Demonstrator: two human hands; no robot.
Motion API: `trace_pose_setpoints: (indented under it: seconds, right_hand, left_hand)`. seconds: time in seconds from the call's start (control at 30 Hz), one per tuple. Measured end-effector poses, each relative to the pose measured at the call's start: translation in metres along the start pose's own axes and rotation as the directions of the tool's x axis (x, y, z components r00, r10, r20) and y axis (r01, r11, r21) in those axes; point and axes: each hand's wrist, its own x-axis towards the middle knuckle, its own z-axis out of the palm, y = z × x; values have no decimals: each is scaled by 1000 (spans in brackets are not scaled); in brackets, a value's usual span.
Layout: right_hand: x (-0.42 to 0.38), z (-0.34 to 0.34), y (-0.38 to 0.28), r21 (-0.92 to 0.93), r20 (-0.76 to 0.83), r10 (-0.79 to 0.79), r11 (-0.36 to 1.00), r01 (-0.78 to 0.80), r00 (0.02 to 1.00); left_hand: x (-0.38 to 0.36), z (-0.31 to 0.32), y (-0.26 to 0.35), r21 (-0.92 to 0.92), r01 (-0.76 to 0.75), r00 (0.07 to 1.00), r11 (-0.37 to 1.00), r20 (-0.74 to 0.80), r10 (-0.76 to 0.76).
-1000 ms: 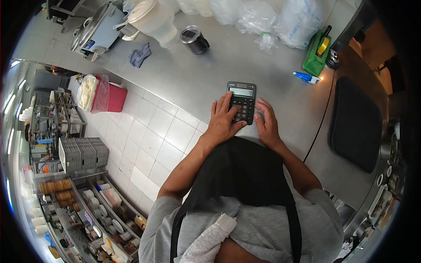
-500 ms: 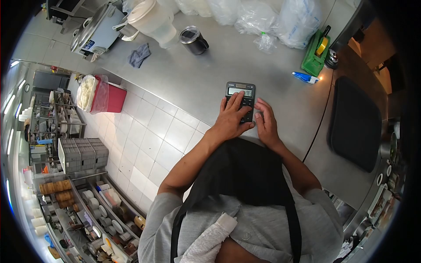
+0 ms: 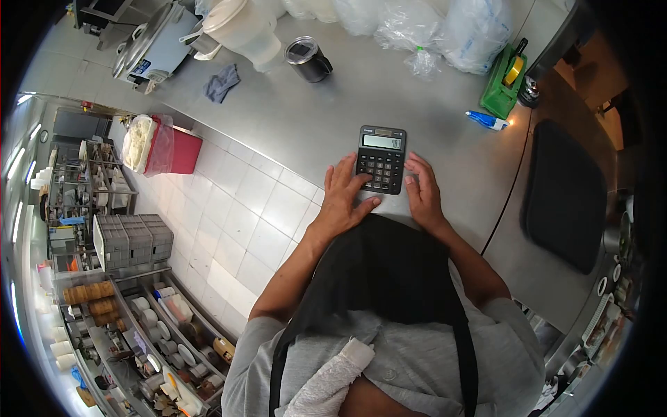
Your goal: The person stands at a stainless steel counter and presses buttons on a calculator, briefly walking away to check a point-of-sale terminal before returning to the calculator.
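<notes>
Calculator (image 3: 381, 158): flat on the counter's (image 3: 445, 104) near side, between the hands.
Left hand (image 3: 337, 201): fingers apart, one at the near-left keys (image 3: 379, 167); best press squarely, singly.
Right hand (image 3: 426, 200): loosely open, just beside the right edge.
Screen (image 3: 381, 142): uncovered; worth checking each entry.

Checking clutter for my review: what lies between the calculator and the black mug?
In the head view, only bare metal tabletop lies between the calculator and the black mug.
</notes>
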Motion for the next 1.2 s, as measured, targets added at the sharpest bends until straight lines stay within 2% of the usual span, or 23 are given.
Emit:
trace_pose_setpoints:
  seconds: [0.07,0.17,0.27,0.4,0.57,0.67,0.77,0.87,0.97,1.2]
  right_hand:
    - [0,-1,2,-28,2,-20,999,20,1000]
    - [1,-1,-1,-21,2,-24,999,24,1000]
    - [1,-1,-2,4,0,-20,1000,20,1000]
    - [2,-3,-2,-45,2,-45,998,45,999]
    - [0,1,2,-7,1,-27,1000,27,1000]
    - [0,-1,0,6,5,-6,1000,6,1000]
    - [0,0,1,-2,10,-3,1000,3,1000]
    - [0,0,6,-50,27,-30,998,31,999]
    - [0,-1,3,-39,27,-18,999,19,999]
    - [0,-1,-2,-18,22,10,1000,-10,1000]
  left_hand:
    - [4,2,5,48,37,998,998,49,-39]
    - [12,0,12,9,-18,999,1000,49,18]
    - [15,9,15,54,-104,991,993,94,98]
    - [16,8,16,58,-118,983,991,145,108]
    - [12,-6,13,21,-153,970,988,197,146]
    - [10,-3,-8,-154,-136,988,979,-89,123]
    - [11,9,-41,-252,103,941,962,-288,-177]
    - [3,18,-77,27,29,931,999,-365,-17]
    - [2,21,-75,84,48,924,995,-382,-12]
    - [2,25,-75,81,58,915,995,-403,-20]
